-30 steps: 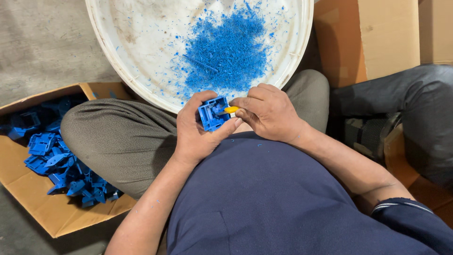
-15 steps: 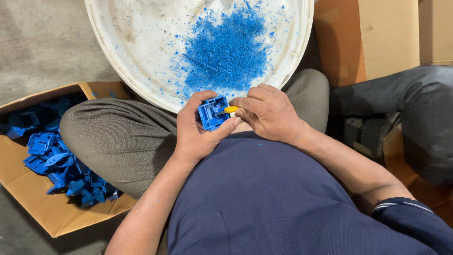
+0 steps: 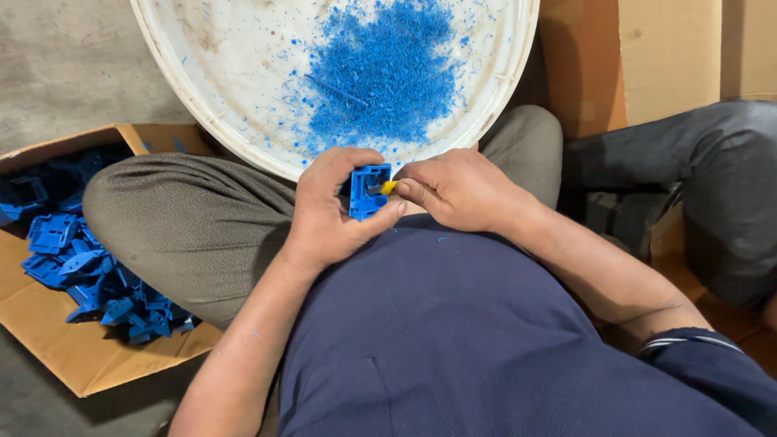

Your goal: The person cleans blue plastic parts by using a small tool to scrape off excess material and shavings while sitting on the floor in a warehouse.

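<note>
The left hand [image 3: 328,214] wraps around a small blue plastic part [image 3: 368,191], thumb along its lower edge and fingers curled over the top, so the part sits clamped in front of the person's belly, just below the rim of the white basin [image 3: 202,121]. The right hand [image 3: 457,190] is closed on a small yellow-handled tool [image 3: 387,188], pinched between thumb and forefinger, with its tip laid against the part's right side; the blade itself is too small to make out. Both hands touch each other around the part.

Trimming of this kind seems to go best with the part held firm and still while the tool does short, shallow strokes directed away from the holding fingers. The left thumb lies close under the tool's tip, so keeping it behind the cutting line looks wise. Turning the part in the left hand, not twisting the right wrist, would probably keep each edge in view.

A heap of blue shavings [image 3: 384,77] lies in the basin, which rests against the person's knees; working nearer over it would likely catch more of the waste, as a few flecks sit on the dark blue shirt [image 3: 453,340]. To the left, an open cardboard box [image 3: 73,356] on the floor holds many more blue parts [image 3: 89,275]. Another person's dark-trousered leg [image 3: 696,186] is at the right, beside more cardboard
</note>
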